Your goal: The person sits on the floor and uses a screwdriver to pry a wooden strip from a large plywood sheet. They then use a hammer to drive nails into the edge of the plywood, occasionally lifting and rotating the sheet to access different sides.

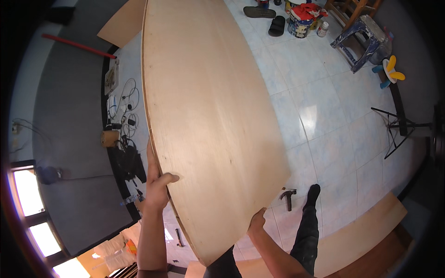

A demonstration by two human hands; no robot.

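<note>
A large pale plywood panel [208,106] stretches away from me through the middle of the view. My left hand [158,183] grips its left edge, with the thumb on the top face and the fingers along the side. My right hand [256,222] is closed on the near right edge, its fingers partly hidden beneath the wood. Thin strips of wood run along the panel's left side. On the tiles just right of the panel's near corner lies a claw hammer [288,199], close to my dark-clad foot [314,192].
Another tool with a dark handle [179,237] lies at lower left. Further plywood [357,231] rests at lower right. Cables [130,106] and a black bag [127,160] line the left wall. Sandals [276,26], paint buckets [299,27] and a stained stool [364,39] stand far right.
</note>
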